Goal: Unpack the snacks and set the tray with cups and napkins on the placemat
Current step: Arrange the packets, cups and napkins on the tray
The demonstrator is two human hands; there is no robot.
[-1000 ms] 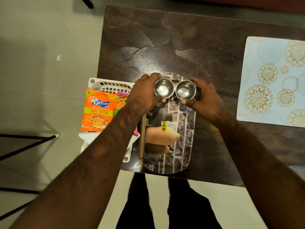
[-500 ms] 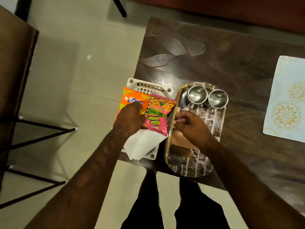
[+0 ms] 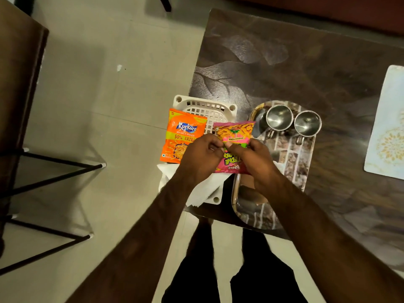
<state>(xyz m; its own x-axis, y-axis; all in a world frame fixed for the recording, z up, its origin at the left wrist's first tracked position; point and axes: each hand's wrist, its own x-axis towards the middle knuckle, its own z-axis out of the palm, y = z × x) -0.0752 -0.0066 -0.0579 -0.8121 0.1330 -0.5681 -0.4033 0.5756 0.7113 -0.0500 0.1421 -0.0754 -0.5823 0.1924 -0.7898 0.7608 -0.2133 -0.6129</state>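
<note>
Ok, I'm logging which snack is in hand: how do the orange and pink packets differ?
The orange packet lies unheld on the basket; the pink packet is pinched by the left hand and right hand. The orange packet's print reads upright, the pink packet's upside down. Both are snack packets.

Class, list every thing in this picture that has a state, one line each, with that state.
pink snack packet, pinched by left hand and right hand
orange snack packet, lying on basket
left steel cup, upright, empty, on tray
right steel cup, upright, empty
tray, on table, off placemat
napkins, in basket
</note>
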